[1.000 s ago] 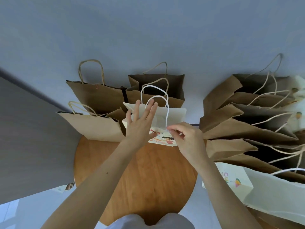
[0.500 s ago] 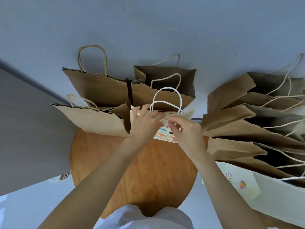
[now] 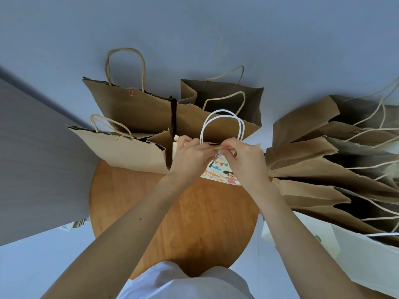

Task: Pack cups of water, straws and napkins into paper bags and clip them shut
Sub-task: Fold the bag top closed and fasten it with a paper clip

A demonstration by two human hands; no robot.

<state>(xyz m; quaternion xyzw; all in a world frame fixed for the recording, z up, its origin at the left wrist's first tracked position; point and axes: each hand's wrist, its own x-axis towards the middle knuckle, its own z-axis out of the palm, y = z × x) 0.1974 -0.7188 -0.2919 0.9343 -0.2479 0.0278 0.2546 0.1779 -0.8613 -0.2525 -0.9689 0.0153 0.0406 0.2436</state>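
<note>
Blue-grey floor (image 3: pixel 194 29) surrounds a round wooden bench (image 3: pixel 194 223). At the bench's far edge stands a white printed bag (image 3: pixel 218 171). Its twin white cord handles (image 3: pixel 222 117) stand upright above its closed top.

The left hand (image 3: pixel 190 156) grips the top edge of the white printed bag, with the fingers (image 3: pixel 205 147) curled over it. The right hand (image 3: pixel 246 160) meets it at the middle of that edge. Its fingers (image 3: pixel 228 145) are pinched together on the rim, around something small and pale that I cannot make out.

Just left of the white printed bag stands a tan bag (image 3: pixel 121 147) with a yellow clip (image 3: pixel 118 138) at its rim. Behind that is a tall brown bag (image 3: pixel 133 108) bearing a pink clip (image 3: pixel 131 91). Directly behind the white printed bag an open brown bag (image 3: pixel 226 98) gapes. To its right a fan of flattened brown bags (image 3: pixel 313 169) lies on its side. Nearer the person than the fan is a second white bag (image 3: pixel 356 255).
</note>
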